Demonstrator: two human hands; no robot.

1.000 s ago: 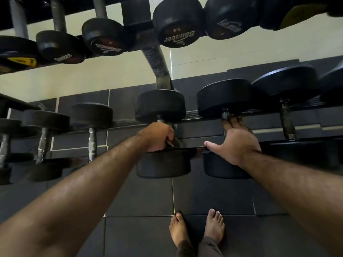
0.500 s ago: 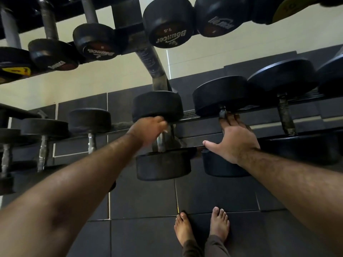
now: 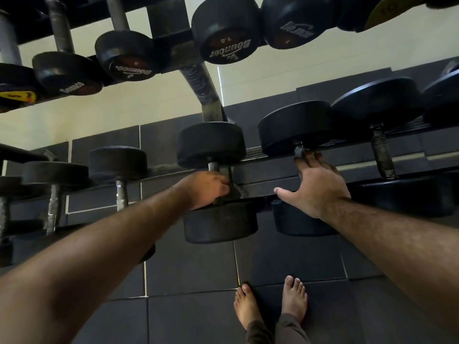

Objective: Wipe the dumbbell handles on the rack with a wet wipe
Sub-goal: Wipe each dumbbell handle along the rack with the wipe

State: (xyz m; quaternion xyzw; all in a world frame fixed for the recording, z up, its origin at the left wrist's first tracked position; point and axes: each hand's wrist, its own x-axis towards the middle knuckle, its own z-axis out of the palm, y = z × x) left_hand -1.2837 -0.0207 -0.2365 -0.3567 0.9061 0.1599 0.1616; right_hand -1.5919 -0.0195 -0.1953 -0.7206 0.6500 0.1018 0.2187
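Dumbbell handle (image 3: 214, 167): left hand (image 3: 207, 191) fingers clenched round it | right hand (image 3: 316, 186) fingers flat, released | label "Bouncer" (image 3: 229, 49)

Dark rubber floor tiles (image 3: 193, 269) — pale seams, cream wall (image 3: 104, 112), dim light

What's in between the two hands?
In the head view, only the dark rack rail shows between the left hand, gripping a dumbbell handle, and the flat right hand.
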